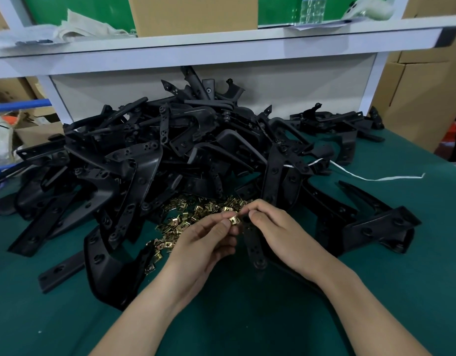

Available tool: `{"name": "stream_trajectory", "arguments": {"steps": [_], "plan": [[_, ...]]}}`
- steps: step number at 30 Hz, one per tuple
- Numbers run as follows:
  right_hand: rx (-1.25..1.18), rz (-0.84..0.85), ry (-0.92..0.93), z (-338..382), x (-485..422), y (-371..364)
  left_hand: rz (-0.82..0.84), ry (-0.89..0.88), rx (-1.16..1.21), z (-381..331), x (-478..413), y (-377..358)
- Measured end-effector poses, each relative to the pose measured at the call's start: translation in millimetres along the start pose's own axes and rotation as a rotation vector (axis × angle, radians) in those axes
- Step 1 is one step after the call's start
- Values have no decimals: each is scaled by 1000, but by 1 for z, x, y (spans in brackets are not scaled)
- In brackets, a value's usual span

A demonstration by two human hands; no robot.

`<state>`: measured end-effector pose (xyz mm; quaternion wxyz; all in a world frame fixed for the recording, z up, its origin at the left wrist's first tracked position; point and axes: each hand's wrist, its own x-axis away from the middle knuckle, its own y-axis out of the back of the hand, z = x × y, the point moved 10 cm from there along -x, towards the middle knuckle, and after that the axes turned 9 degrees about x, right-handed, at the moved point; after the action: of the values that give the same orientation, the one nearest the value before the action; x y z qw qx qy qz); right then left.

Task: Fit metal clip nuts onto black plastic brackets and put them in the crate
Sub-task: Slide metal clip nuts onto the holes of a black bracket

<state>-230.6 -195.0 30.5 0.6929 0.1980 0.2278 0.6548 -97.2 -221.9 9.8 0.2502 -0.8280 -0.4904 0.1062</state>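
Observation:
My left hand pinches a small brass-coloured clip nut between thumb and fingers. My right hand grips the top end of a black plastic bracket, whose flat arm with holes hangs down between both hands. The clip nut sits right at the bracket's upper tip. Behind my hands lies a loose heap of clip nuts on the green table. A big pile of black brackets fills the middle of the table. No crate is in view.
The green table top spreads out below my arms. A white shelf frame with a cardboard box crosses the back. A white strap lies at the right. Cardboard boxes stand at the far right, clutter at the left.

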Motion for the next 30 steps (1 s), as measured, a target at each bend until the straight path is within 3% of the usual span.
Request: {"name": "stream_trajectory", "arguments": {"steps": [17,30], "plan": [[28,-35,12,10,4,6,-4,-21,-5,-4,2,-3],[12,-56,20,13,6,8,12,-59,-179,-2,3,-5]]}}
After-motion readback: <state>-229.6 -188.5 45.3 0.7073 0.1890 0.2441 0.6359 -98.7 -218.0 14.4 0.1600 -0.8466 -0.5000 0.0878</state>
